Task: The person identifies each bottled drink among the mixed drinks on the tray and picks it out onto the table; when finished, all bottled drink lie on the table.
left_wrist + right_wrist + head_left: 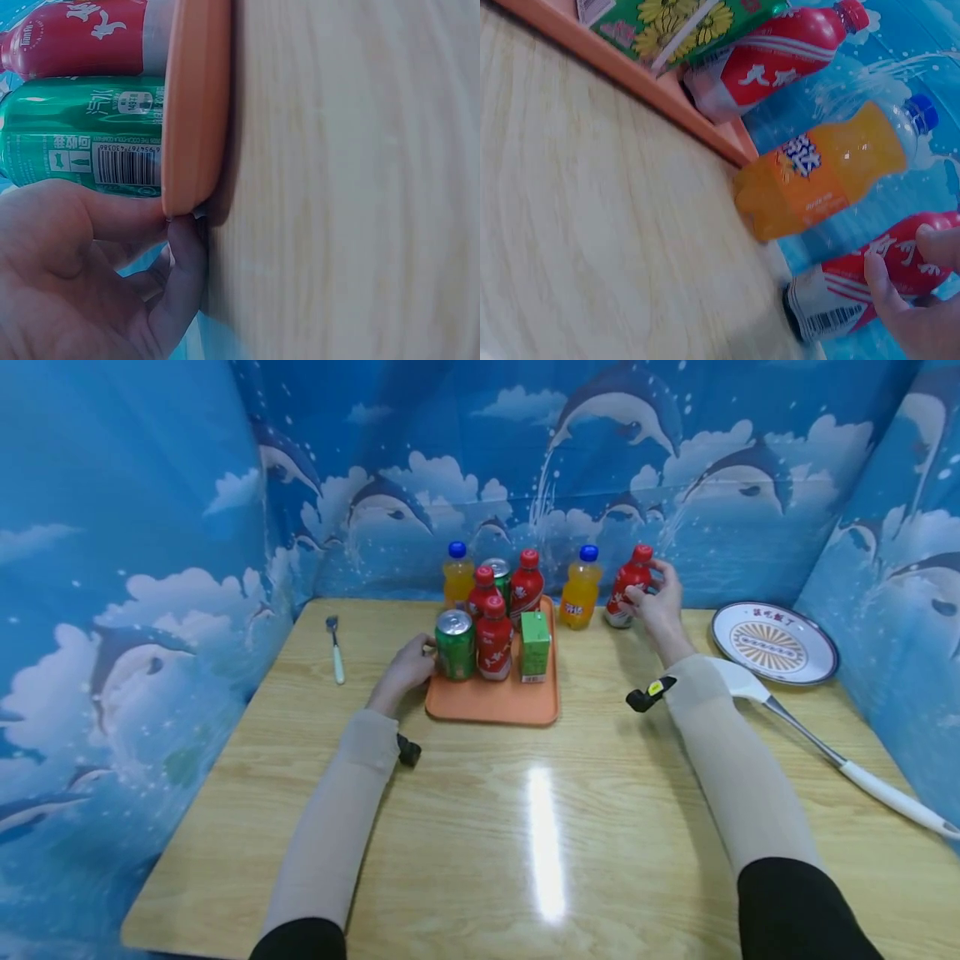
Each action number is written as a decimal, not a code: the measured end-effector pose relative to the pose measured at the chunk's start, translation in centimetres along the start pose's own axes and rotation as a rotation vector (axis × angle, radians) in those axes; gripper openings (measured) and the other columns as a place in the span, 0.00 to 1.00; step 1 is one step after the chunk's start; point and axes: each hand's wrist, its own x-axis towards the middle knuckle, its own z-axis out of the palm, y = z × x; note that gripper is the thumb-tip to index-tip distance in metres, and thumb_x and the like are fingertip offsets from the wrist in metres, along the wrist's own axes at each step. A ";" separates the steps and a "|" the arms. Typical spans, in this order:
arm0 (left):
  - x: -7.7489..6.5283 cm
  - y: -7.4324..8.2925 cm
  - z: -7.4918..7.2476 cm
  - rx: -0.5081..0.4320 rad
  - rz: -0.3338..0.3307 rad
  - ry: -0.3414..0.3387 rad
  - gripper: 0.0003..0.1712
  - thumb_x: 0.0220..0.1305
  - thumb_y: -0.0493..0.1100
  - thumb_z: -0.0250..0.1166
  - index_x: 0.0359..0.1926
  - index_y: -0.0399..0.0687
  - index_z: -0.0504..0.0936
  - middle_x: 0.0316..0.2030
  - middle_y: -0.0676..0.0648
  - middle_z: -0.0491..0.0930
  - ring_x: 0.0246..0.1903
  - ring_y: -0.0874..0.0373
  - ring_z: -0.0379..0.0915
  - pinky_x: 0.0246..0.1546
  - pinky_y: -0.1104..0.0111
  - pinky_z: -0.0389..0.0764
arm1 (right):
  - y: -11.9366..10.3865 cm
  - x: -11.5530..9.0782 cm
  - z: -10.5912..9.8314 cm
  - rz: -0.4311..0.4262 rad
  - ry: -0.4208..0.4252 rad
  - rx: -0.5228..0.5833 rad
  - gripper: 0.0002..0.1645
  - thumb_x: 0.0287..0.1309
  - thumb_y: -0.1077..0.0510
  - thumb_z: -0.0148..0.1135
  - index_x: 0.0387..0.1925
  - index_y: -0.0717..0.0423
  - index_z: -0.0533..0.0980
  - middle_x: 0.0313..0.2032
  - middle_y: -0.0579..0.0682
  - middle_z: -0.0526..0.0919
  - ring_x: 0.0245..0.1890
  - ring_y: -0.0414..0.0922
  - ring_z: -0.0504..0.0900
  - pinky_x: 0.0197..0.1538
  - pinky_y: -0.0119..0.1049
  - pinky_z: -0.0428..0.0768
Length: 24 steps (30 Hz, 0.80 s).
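My left hand (408, 667) pinches the left rim of an orange tray (495, 712), thumb on the rim and a finger under it, as the left wrist view shows. On the tray stand green cans (455, 647), several red-capped bottles (495, 643), a green drink carton (535, 643) and, at the back left, an orange soda bottle (457, 581). My right hand (663, 602) grips a red bottle (840, 300), upright near the back of the table. Between it and the tray stands another orange soda bottle (817, 176) with a blue cap.
To the right, a white plate (776, 643) with a patterned centre lies by the back corner. A white ladle (810, 735) lies partly behind my right forearm, its handle pointing front right. At the far left lies a small fork (337, 652). Dolphin-print curtains (420, 460) surround the wooden table (450, 843).
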 end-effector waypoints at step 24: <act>0.0 -0.1 -0.1 -0.003 0.013 -0.021 0.28 0.72 0.32 0.49 0.71 0.44 0.64 0.51 0.38 0.71 0.42 0.49 0.71 0.36 0.63 0.76 | -1.1 -4.8 1.0 -0.559 0.101 -0.345 0.41 0.75 0.41 0.57 0.81 0.39 0.54 0.77 0.51 0.63 0.78 0.46 0.62 0.80 0.47 0.63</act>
